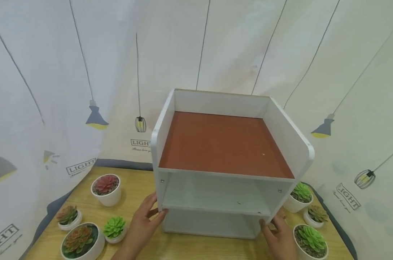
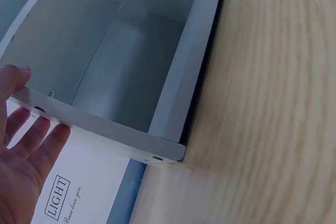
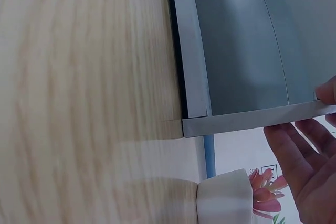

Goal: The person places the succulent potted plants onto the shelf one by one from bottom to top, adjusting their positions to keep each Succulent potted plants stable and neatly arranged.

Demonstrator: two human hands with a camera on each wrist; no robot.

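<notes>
A white shelf unit (image 1: 222,174) with a reddish-brown top panel (image 1: 222,142) stands on the wooden table. My left hand (image 1: 140,224) grips the front edge of its left side panel, thumb at the front and fingers on the outer face. On the other side, my right hand (image 1: 278,234) pinches the right panel's edge between thumb and fingers. The left wrist view shows the left hand (image 2: 26,156) on the panel (image 2: 100,124) near a lower compartment. In the right wrist view the right hand (image 3: 310,156) holds the opposite panel (image 3: 241,120) the same way.
Several potted succulents stand left of the unit, among them a red one (image 1: 106,185) and a small green one (image 1: 114,227). More pots, one with a green plant (image 1: 310,238), stand at the right. Behind the table (image 1: 134,177) hangs a cloth (image 1: 232,47) printed with lamps.
</notes>
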